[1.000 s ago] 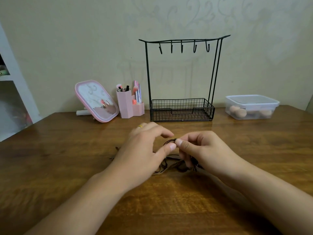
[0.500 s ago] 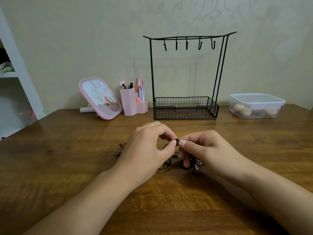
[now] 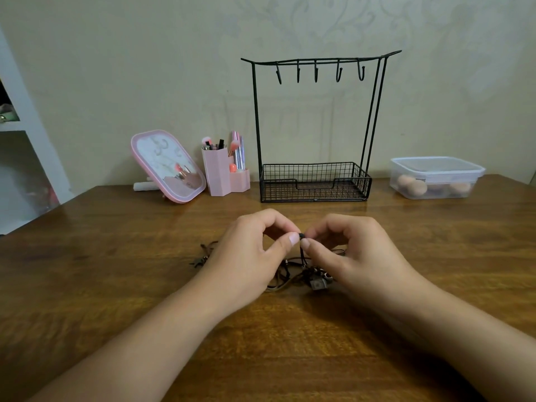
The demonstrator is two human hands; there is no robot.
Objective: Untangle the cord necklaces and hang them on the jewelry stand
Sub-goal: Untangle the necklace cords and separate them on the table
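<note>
You're working at a wooden table [image 3: 87, 285] that's filling the whole lower view, w/ a pale patterned wall behind it. At the far left, a white shelf unit [image 3: 26, 134] is standing off the table edge.

At the back centre, the black wire jewelry stand [image 3: 314, 126] is standing upright, its five hooks hanging bare and its mesh basket sitting on the table. Right of it, well apart, a clear lidded container [image 3: 435, 177] is holding roundish peach-coloured items. Left of the stand, a pink organizer [image 3: 222, 175] w/ brushes & tubes is sitting just beside the basket, and a pink-framed mirror [image 3: 168, 165] is leaning back further left.

Nothing's sitting between your hands and the stand; your own hands are covering a good part of the tangle, though.

Your left hand [image 3: 246, 256] and right hand [image 3: 353, 250] are meeting at table centre, fingers curled, each pinching w/ thumb & forefinger the same dark knot or bead at the top of the cord necklaces [image 3: 301, 274]. The rest of the cords are lying bunched on the table under and between your hands, w/ small beads and a square pendant showing near your right thumb. One loose end [image 3: 203, 256] is trailing out left of your left hand.
</note>
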